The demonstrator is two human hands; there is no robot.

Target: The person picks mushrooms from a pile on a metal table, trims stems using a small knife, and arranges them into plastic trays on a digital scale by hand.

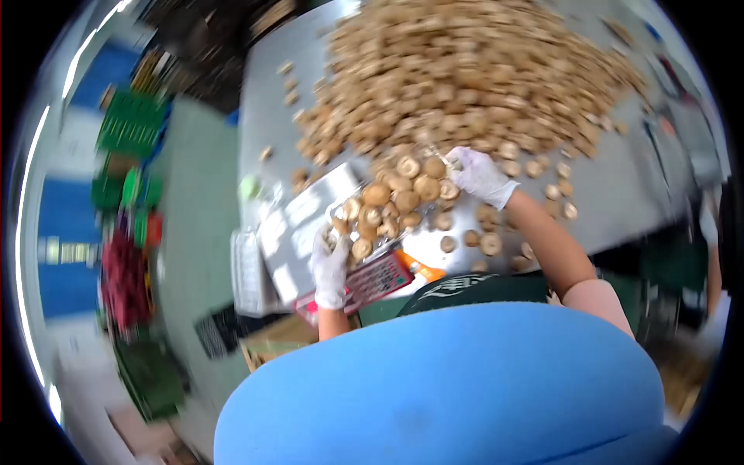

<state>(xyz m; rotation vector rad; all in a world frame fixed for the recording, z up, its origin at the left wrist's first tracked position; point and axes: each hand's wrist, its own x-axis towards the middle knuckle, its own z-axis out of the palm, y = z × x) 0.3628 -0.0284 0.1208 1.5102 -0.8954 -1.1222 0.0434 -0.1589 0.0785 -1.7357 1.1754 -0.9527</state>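
Note:
Between my two hands is a clear plastic package of brown mushrooms (391,200), slanting up to the right; its exact shape is blurred. My left hand (328,267), in a white glove, grips the lower left end with its fingers curled. At the upper right end, my right hand (480,177), also gloved, has its fingers closed on the clear edge. Loose mushrooms (490,243) lie on the metal table just below my right hand. A large mushroom heap (465,77) spreads beyond the package.
A white flat device (249,275) and pale panels stand left of my left hand. A pink-red framed panel (380,280) and an orange packet (421,266) lie near my body. Green crates (132,122) stand across the floor at left. The metal table (267,108) extends forward.

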